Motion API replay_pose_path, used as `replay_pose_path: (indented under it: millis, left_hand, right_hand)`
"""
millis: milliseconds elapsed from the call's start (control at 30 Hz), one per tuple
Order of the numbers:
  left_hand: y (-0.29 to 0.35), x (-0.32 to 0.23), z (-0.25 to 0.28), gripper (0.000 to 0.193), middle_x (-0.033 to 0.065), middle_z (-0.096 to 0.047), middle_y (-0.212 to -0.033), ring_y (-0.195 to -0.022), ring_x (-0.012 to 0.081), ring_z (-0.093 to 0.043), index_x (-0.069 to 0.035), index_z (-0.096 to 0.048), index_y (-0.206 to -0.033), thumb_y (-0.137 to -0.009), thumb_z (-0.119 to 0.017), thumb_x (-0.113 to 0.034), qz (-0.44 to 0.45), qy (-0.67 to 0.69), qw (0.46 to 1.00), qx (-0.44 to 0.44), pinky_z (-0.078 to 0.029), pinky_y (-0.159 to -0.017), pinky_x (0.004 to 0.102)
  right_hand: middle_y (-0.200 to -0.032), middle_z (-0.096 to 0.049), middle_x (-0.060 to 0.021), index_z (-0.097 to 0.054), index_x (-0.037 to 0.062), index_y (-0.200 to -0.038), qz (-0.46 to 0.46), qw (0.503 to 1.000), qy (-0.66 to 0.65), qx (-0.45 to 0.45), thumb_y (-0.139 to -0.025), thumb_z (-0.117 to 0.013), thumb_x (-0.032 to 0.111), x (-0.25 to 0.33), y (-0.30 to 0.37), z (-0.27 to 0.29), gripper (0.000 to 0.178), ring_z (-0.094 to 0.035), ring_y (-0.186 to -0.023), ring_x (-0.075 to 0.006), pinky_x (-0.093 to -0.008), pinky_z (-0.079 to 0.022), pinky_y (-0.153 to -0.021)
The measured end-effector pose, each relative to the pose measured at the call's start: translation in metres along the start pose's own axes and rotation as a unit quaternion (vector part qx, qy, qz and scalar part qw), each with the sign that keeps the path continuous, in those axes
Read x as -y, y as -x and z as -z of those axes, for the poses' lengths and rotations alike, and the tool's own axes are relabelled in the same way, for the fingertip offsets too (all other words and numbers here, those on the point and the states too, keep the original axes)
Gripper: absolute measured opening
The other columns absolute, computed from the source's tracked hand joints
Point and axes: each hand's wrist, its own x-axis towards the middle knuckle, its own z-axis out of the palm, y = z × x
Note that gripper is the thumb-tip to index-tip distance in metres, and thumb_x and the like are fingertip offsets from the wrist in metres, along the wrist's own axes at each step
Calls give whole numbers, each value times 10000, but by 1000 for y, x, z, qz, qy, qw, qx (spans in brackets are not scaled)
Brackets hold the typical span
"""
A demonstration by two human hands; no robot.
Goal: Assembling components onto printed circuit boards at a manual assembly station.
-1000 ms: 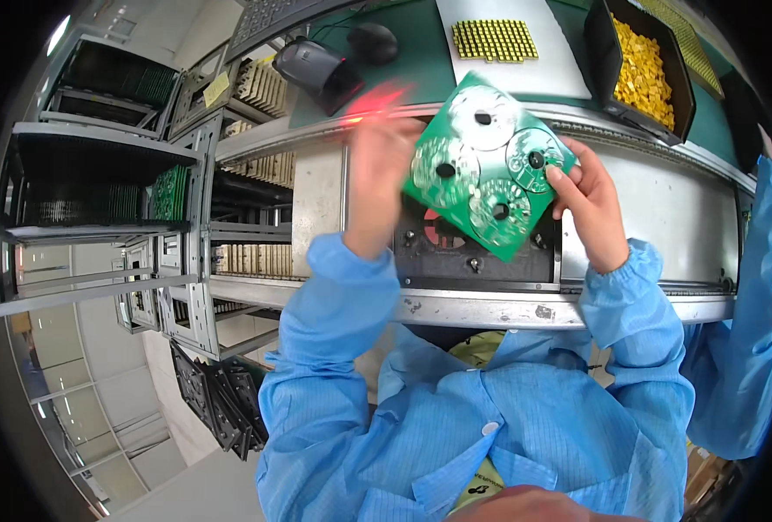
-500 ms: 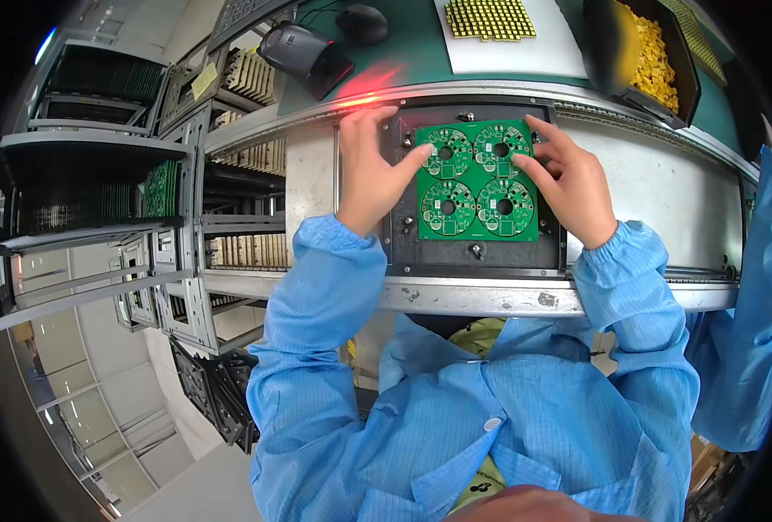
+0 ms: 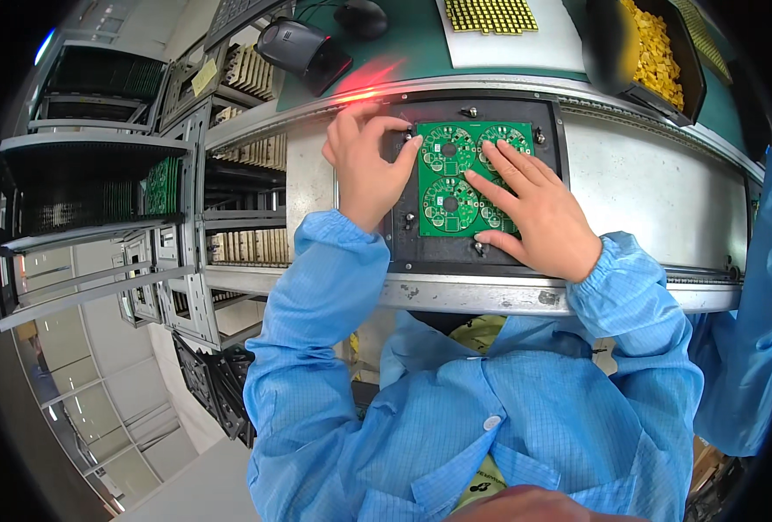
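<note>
The green board (image 3: 452, 177) lies flat inside the black frame (image 3: 438, 255), between the metal rails. So getting the board into the frame looks done, and it sits about straight. The right hand (image 3: 543, 209) is spread wide on top of it. Its fingers are open and grip nothing, and they hide some of the right side. The left hand (image 3: 364, 165) is at the top left corner. Its thumb and pointing finger are close together by a small catch there, but I cannot tell if they pinch it.

Holding the board tight looks not yet finished. The top catch (image 3: 469, 112), the right catch (image 3: 539, 136) and the bottom catch (image 3: 480, 250) seem to stand beside the board, not over it. The yellow bits (image 3: 656, 61) sit apart in a black bin (image 3: 692, 91); none shows on the board.
</note>
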Motion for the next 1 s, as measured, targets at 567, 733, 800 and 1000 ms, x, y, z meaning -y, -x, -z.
replay_pose_path:
  millis: [567,733,800,1000]
  left_hand:
    - [-27,-44,-19,389,41,-603,-1168,-1233,279,-497,-178,-761,-1174,-792,-828,-213,-149,-56,987,29,-310,-1039,496]
    - [-24,-48,-22,244,2,-625,-1053,-1145,252,-542,-163,-804,-1031,-788,-832,-170,-134,-29,990,33,-331,-977,470]
    - [-22,-49,-27,206,-4,-633,-1022,-1106,242,-559,-175,-808,-988,-786,-831,-147,-130,-16,991,22,-344,-952,445]
    - [-19,-35,-15,330,7,-648,-1088,-1134,250,-560,-176,-769,-1159,-831,-795,-155,-183,9,979,93,-362,-989,438]
  right_hand:
    - [-952,-629,-74,-733,76,-996,-150,954,19,-259,-846,-783,100,-65,-10,-2,160,-593,-928,-307,-411,-500,-811]
    - [-878,-622,-64,-733,90,-998,-123,959,-21,-254,-850,-747,23,-65,-11,-5,163,-583,-900,-291,-397,-502,-799]
    - [-880,-620,-64,-729,87,-1000,-129,958,-19,-255,-851,-742,19,-62,-11,-6,165,-582,-894,-291,-402,-502,-796]
    - [-974,-652,-102,-711,52,-1086,-109,950,-71,-283,-866,-731,14,-43,-10,8,224,-610,-938,-299,-369,-514,-830]
